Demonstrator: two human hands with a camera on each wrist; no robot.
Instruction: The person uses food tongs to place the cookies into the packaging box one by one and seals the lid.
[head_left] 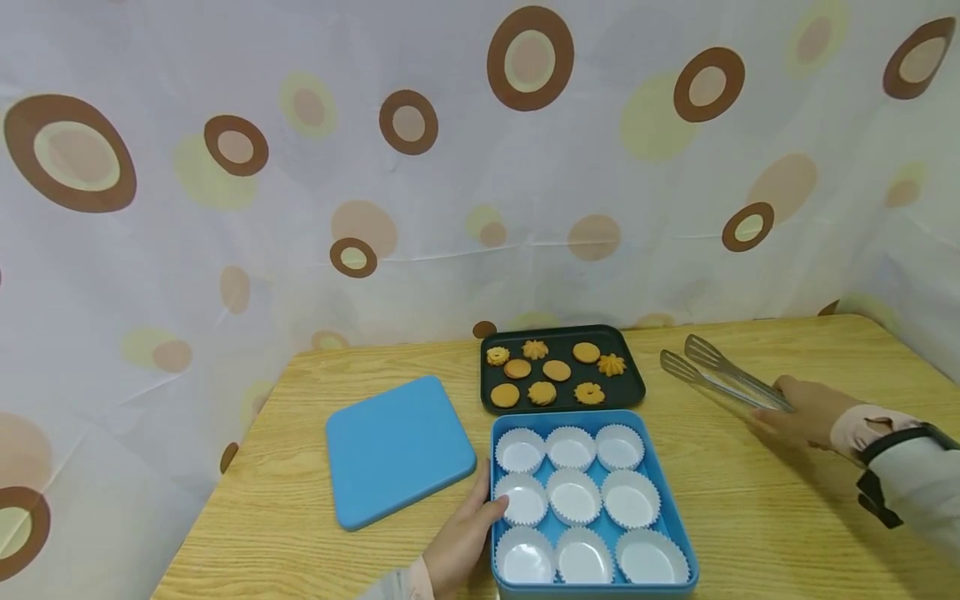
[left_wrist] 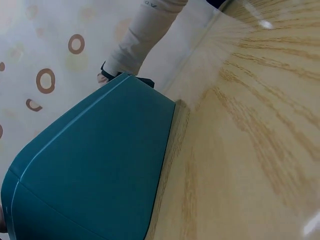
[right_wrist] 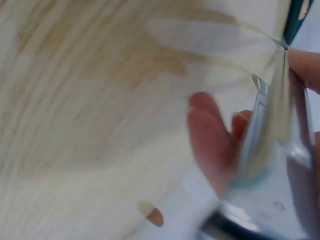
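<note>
My left hand point(head_left: 461, 533) grips the left side of a blue rectangular box point(head_left: 670, 502), thumb over the rim and fingers along the outer wall. Inside the box, white fluted paper cups point(head_left: 573, 496) stand in rows. The box's outer wall point(left_wrist: 100, 160) fills much of the left wrist view, where the left hand is mostly hidden. Over the table's right side, my right hand point(head_left: 813, 412) holds metal tongs point(head_left: 750, 383) by the handle end. Their slotted tips point toward the back left, spread apart with nothing between them. In the right wrist view, fingers point(right_wrist: 207, 137) lie around the blurred tongs.
Behind the box, a dark baking tray point(head_left: 562, 408) carries several round and flower-shaped cookies point(head_left: 557, 371). A flat blue lid point(head_left: 401, 450) lies left of the box on the wooden table point(head_left: 270, 492). A patterned curtain point(head_left: 450, 183) hangs behind the table.
</note>
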